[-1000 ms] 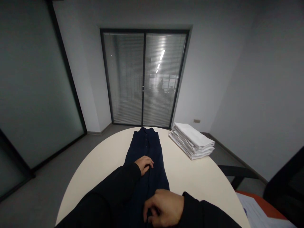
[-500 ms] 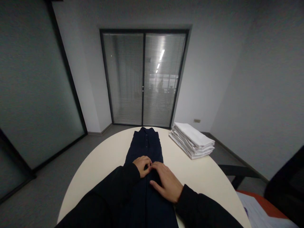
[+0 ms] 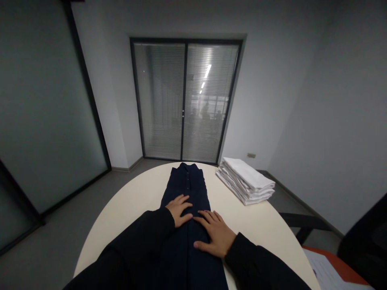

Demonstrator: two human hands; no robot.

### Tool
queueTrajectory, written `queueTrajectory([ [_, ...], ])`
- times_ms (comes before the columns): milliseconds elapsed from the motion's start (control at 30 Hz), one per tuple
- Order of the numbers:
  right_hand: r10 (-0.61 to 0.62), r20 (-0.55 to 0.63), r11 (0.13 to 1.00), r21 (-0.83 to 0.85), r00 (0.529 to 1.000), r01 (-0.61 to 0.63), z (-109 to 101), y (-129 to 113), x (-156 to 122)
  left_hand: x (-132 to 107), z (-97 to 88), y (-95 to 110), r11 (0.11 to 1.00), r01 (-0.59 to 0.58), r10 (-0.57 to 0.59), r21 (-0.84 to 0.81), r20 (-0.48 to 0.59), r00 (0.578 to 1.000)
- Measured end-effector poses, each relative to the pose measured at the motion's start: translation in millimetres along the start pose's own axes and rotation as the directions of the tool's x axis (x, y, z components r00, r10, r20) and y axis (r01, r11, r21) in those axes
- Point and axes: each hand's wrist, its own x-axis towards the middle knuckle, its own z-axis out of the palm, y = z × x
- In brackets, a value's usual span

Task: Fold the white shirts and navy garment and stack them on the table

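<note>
A dark navy buttoned garment point(image 3: 184, 183), which looks like a shirt, lies lengthwise on the round cream table point(image 3: 130, 197). Its collar end points to the far edge, and a row of small buttons runs down the middle there. My left hand point(image 3: 179, 210) rests on the cloth left of the button line, fingers spread. Slightly nearer and to the right, my right hand point(image 3: 216, 233) lies on the cloth with its fingers apart and thumb stretched out. Neither hand grips anything. My dark sleeves cover part of the garment's near end.
A stack of folded white cloth point(image 3: 246, 181) sits at the table's far right. Beyond the right edge are a black chair point(image 3: 363, 237) and papers point(image 3: 326, 266) on an orange-red surface. Behind the table stands a glass door with blinds point(image 3: 163, 104).
My hands were together over the garment's middle, fingertips nearly touching. Now they have moved apart, and the fingers of both have spread out on the cloth.
</note>
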Motion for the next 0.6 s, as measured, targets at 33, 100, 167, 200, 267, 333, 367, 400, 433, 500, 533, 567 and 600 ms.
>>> queueTrajectory([
  [33, -0.004, -0.046, 1.000, 0.007, 0.999, 0.004, -1, 1, 2, 2, -3.7, -10, 0.999, 0.043, -0.042, 0.015, -0.065, 0.997],
  [100, 0.001, -0.126, 1.000, 0.020, 0.992, 0.002, -2, 4, 6, 5, -6.0, -32, 0.979, 0.205, -0.202, 0.010, -0.130, 0.971],
  [167, 0.003, -0.168, 1.000, 0.008, 0.986, -0.002, -3, 7, 11, 5, -2.6, -52, 0.951, 0.308, -0.309, -0.029, -0.105, 0.945],
  [200, -0.002, -0.178, 1.000, -0.006, 0.984, 0.001, -4, 9, 14, 4, -0.1, -59, 0.951, 0.305, -0.308, -0.043, -0.109, 0.945],
  [267, -0.010, -0.189, 1.000, -0.023, 0.982, 0.005, -6, 12, 21, 5, 3.0, -69, 0.962, 0.263, -0.270, -0.065, -0.139, 0.953],
  [333, 0.020, -0.198, 1.000, 0.003, 0.980, -0.020, -8, 17, 31, 10, 0.5, -75, 0.968, 0.236, -0.247, -0.083, -0.172, 0.954],
  [367, 0.054, -0.208, 0.998, 0.032, 0.977, -0.048, -9, 21, 37, 13, -2.7, -77, 0.965, 0.246, -0.260, -0.093, -0.184, 0.948],
  [400, 0.097, -0.223, 0.994, 0.069, 0.970, -0.083, -10, 26, 44, 17, -6.6, -79, 0.958, 0.267, -0.283, -0.104, -0.202, 0.937],
  [433, 0.144, -0.247, 0.987, 0.108, 0.958, -0.121, -10, 32, 52, 21, -10.8, -82, 0.949, 0.293, -0.313, -0.118, -0.228, 0.922],
  [500, 0.236, -0.328, 0.966, 0.181, 0.915, -0.184, -9, 48, 69, 28, -17.5, -90, 0.925, 0.349, -0.379, -0.151, -0.277, 0.883],
  [533, 0.276, -0.373, 0.955, 0.214, 0.886, -0.207, -8, 57, 77, 31, -19.5, -95, 0.914, 0.370, -0.404, -0.167, -0.291, 0.867],
  [567, 0.313, -0.410, 0.942, 0.249, 0.857, -0.225, -6, 67, 86, 34, -20.4, -101, 0.905, 0.384, -0.423, -0.182, -0.298, 0.856],
  [600, 0.352, -0.428, 0.926, 0.288, 0.832, -0.244, -5, 76, 94, 37, -20.4, -106, 0.899, 0.392, -0.436, -0.197, -0.302, 0.848],
])
